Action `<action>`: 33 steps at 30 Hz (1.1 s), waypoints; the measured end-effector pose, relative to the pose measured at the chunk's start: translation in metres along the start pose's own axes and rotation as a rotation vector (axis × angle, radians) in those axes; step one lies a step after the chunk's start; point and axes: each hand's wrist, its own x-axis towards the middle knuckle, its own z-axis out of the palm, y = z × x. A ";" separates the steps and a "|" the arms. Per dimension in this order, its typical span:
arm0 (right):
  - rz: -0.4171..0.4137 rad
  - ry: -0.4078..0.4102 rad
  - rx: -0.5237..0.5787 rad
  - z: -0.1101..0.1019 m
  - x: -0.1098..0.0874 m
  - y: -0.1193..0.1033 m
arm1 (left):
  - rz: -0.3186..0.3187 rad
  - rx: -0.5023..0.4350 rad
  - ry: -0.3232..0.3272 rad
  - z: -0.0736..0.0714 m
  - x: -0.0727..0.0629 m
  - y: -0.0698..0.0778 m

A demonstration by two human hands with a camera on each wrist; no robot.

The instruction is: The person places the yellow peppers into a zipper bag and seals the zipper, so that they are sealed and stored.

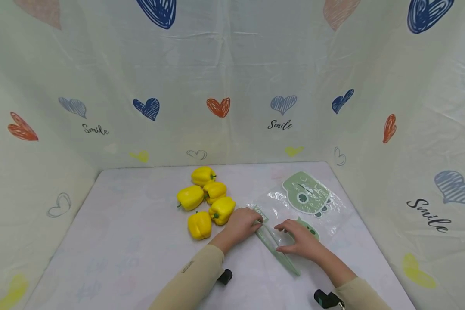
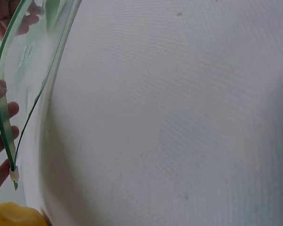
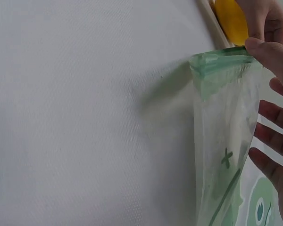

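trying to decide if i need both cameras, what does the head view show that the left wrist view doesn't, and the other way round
Only the head view: the heart-patterned wall sheet and the full group of five yellow peppers.

Only the left wrist view: the small white slider on the plastic bag, at one end of its opening.

Both: that bag, the left hand, the right hand, the white tabletop, and at least part of one pepper.

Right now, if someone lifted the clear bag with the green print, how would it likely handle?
The clear bag would probably flop, since its film looks thin and wrinkled. Its green zip strip may be stiffer, as it shows a smooth curve. The glossy surface could feel slippery.
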 end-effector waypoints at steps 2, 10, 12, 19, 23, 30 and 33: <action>0.039 -0.014 0.020 -0.001 -0.001 -0.004 | 0.004 0.001 0.007 -0.002 0.001 0.000; 0.118 -0.063 0.042 -0.008 -0.002 -0.018 | -0.001 0.017 0.038 -0.009 0.004 0.002; 0.113 -0.073 0.048 -0.009 -0.002 -0.021 | -0.007 0.019 0.043 -0.011 0.004 0.002; 0.067 -0.085 0.067 -0.012 -0.004 -0.024 | -0.005 0.009 0.074 -0.014 0.007 0.002; 0.024 -0.070 0.088 -0.014 -0.006 -0.023 | -0.015 0.012 0.079 -0.016 0.008 0.003; -0.009 -0.041 0.095 -0.017 -0.007 -0.026 | -0.043 -0.002 0.078 -0.019 0.010 0.004; -0.038 -0.022 0.092 -0.019 -0.007 -0.027 | -0.043 -0.002 0.087 -0.019 0.010 0.003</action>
